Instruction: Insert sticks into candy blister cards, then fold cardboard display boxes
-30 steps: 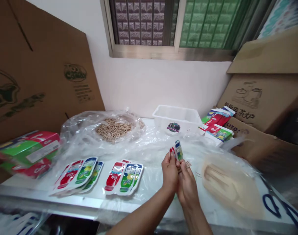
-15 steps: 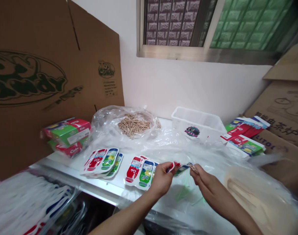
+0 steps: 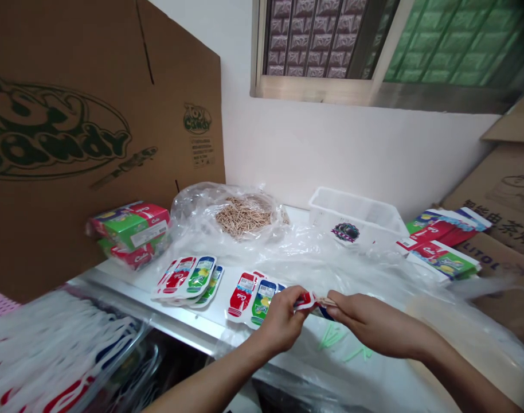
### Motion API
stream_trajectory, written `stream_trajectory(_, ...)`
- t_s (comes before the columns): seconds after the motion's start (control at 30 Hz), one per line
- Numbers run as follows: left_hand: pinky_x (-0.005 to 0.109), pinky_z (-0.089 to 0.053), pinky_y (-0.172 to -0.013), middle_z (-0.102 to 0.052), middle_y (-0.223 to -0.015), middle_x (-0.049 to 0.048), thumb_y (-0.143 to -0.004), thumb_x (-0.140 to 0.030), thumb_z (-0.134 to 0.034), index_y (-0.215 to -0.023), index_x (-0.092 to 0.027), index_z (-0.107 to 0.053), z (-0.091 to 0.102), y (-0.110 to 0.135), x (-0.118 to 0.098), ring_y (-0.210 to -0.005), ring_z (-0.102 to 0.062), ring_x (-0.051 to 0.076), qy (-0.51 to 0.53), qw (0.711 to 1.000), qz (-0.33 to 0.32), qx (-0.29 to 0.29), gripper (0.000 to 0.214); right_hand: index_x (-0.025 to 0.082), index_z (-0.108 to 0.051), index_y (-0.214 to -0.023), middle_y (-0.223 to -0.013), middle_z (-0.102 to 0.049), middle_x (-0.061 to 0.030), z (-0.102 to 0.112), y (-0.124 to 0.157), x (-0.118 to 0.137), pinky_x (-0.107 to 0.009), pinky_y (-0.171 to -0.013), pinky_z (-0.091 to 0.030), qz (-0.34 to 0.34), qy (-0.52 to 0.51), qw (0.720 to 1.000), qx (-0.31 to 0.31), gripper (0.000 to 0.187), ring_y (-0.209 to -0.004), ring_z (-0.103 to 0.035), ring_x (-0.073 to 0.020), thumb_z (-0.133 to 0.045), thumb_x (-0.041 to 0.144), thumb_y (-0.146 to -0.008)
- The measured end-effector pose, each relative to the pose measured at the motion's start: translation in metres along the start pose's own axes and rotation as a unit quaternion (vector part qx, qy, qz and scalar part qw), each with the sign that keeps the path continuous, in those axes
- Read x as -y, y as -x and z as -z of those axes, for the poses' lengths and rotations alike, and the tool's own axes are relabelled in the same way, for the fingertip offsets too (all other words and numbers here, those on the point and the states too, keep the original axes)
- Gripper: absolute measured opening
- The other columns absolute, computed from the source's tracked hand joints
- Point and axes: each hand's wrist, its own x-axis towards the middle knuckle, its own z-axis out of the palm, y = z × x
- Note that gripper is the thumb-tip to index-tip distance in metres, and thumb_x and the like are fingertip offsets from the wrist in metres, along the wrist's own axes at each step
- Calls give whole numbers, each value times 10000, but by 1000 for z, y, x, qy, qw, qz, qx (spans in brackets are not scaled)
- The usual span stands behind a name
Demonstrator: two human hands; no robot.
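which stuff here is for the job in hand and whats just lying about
Seemingly the job:
red packet, in left hand
wooden sticks, in right hand
stacked Cola-Sprite packets
bagged sticks

Probably just lying about:
Toy Candy carton
tea-stove carton
translucent tub

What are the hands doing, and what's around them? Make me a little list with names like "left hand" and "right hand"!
Left hand: holds a red-and-white packet
Right hand: pinches thin sticks
Left of the hands: a red Cola packet
Near the right hand: light green strips
Farther back: plastic bag with brown sticks; see-through bin
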Motion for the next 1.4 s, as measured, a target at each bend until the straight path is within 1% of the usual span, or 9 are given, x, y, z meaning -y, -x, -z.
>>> stream_trajectory(0.13, 232, -313, -615, -507, -655, -26, -842, -259, -499, -690, -183, -502, 0, 0, 1, -647, -461, 123, 12, 1000, 1, 4, 170, 238, -565, -866, -855, -641, -11, 7, -3, 5, -284, -710, -418, 27, -85, 993, 78, 302, -763, -572, -173, -348, 435, -940)
stream_trajectory(0.33, 229, -314, -621, -504, -659, -33, -846, -284, -518, -693, -180, -498, -1, -1, 1, -649, -455, 115, 23, 1000, 3, 6, 186, 246, -587, -929, -902, -647, -14, 7, -4, 9, -310, -775, -423, 20, -101, 992, 75, 311, -810, -573, -182, -344, 440, -944)
stream_trajectory(0.53, 225, -311, -611, -500, -659, -36, -849, -342, -536, -691, -177, -497, -1, -1, 3, -641, -445, 109, 32, 999, 11, 2, 232, 238, -596, -873, -853, -666, -9, 6, -4, 8, -279, -697, -430, 25, -103, 994, 36, 323, -756, -586, -173, -371, 463, -930)
stream_trajectory(0.7, 225, -332, -628, -554, -699, -21, -839, -302, -546, -729, -178, -530, -1, 1, 2, -672, -489, 120, 14, 1000, 9, 13, 167, 228, -554, -870, -833, -665, -28, 3, -2, 9, -275, -641, -389, 3, -18, 998, 57, 330, -726, -593, -182, -327, 457, -940)
stream_trajectory(0.83, 239, -365, -677, -596, -781, 4, -799, -152, -517, -805, -182, -563, 3, 4, 0, -749, -532, 144, -59, 997, -39, 19, 55, 200, -528, -894, -796, -666, -73, 1, -1, 13, -283, -562, -318, -19, 112, 991, 76, 292, -708, -611, -225, -317, 395, -945)
stream_trajectory(1.0, 359, -380, -867, -631, -938, 50, -685, -38, -483, -1063, -190, -540, 2, 8, -3, -894, -549, 211, -226, 966, -107, 59, 412, 106, -507, -1061, -834, -683, -166, 0, -7, 32, -286, -526, -284, -65, 247, 960, 118, 221, -748, -645, -299, -445, 137, -852)
stream_trajectory(1.1, 461, -303, -983, -632, -911, 62, -754, -103, -480, -1107, -165, -500, -2, 10, -10, -866, -559, 222, -304, 940, -122, 100, 359, 83, -479, -1113, -860, -681, -176, 0, -11, 42, -286, -535, -279, -52, 262, 953, 145, 356, -777, -643, -302, -467, 31, -760)
stream_trajectory(1.23, 408, -366, -896, -607, -953, 75, -892, -267, -408, -977, -183, -547, 0, 15, -21, -894, -545, 229, -290, 943, -112, 121, 182, 135, -472, -1061, -871, -667, -137, 2, -14, 37, -273, -543, -273, -3, 172, 977, 123, 286, -781, -617, -259, -460, 123, -776)
stream_trajectory(1.4, 276, -384, -663, -621, -845, 32, -855, -321, -492, -972, -201, -560, 6, 17, -24, -765, -558, 195, -126, 979, -15, 161, 181, 188, -505, -970, -764, -607, -43, 5, -20, 23, -242, -534, -245, -11, 110, 989, 95, 250, -705, -549, -182, -492, 151, -724)
